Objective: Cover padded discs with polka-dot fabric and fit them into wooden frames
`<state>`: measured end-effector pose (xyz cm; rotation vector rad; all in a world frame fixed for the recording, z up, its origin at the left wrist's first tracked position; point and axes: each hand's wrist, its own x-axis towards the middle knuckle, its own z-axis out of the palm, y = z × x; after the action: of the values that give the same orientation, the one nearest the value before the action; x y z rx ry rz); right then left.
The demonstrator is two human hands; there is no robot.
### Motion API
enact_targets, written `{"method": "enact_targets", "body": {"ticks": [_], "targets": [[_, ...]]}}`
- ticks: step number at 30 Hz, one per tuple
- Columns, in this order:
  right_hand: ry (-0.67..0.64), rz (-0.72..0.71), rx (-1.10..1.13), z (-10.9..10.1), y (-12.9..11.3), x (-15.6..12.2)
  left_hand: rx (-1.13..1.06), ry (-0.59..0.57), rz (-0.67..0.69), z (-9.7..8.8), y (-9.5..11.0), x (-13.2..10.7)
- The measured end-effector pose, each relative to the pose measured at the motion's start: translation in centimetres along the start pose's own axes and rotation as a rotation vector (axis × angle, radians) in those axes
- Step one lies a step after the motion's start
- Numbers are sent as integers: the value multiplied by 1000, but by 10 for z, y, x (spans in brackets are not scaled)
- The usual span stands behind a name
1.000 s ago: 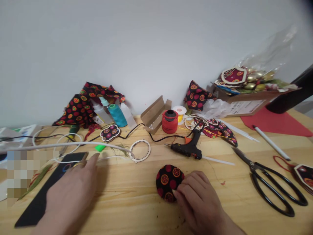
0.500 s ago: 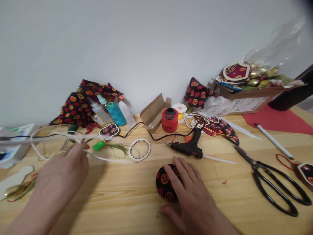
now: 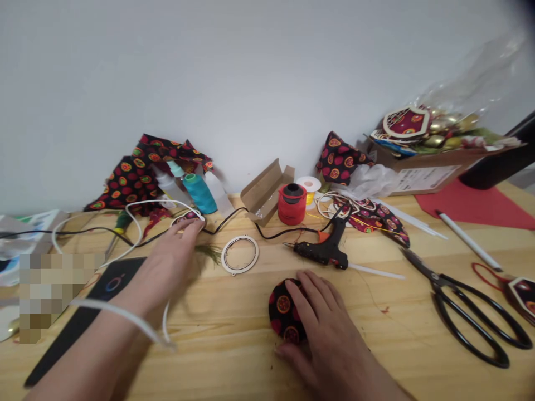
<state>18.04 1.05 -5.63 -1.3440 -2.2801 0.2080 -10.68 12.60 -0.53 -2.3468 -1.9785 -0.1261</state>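
Note:
My right hand [image 3: 324, 312] rests on a round disc covered in black fabric with red and orange fruit prints [image 3: 281, 309], fingers over its right side and thumb at its lower edge. My left hand [image 3: 173, 253] reaches across the left side, its fingertips bent down at a small clover-shaped ornament [image 3: 193, 215]; what lies under the palm is hidden. A green tassel [image 3: 208, 254] sticks out beside that hand. A loose white cable [image 3: 125, 318] crosses my left forearm. Between the hands lies a pale ring-shaped frame [image 3: 257, 253].
A black glue gun [image 3: 320, 250] lies ahead of my right hand, with large scissors [image 3: 437, 281] to the right. Red cord spool [image 3: 291, 209], teal thread [image 3: 198, 192] and bottles stand behind. A filled cardboard box [image 3: 422, 172] sits back right. A black flat object [image 3: 96, 312] lies under my left forearm.
My left hand has let go of the white cable and moved right, over where the bright green piece lay. The black flat object now shows. My right hand stays on the disc.

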Motion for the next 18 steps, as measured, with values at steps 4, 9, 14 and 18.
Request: {"method": "enact_targets", "body": {"ticks": [4, 9, 14, 18], "targets": [[8, -5, -1, -1, 0, 0, 62, -10, 3, 8, -3, 9], [29, -10, -1, 0, 0, 0, 24, -49, 79, 15, 1, 11], [34, -22, 2, 0, 0, 0, -36, -28, -6, 11, 6, 1], [34, -21, -11, -2, -1, 1, 18, 36, -261, -7, 2, 4]]}}
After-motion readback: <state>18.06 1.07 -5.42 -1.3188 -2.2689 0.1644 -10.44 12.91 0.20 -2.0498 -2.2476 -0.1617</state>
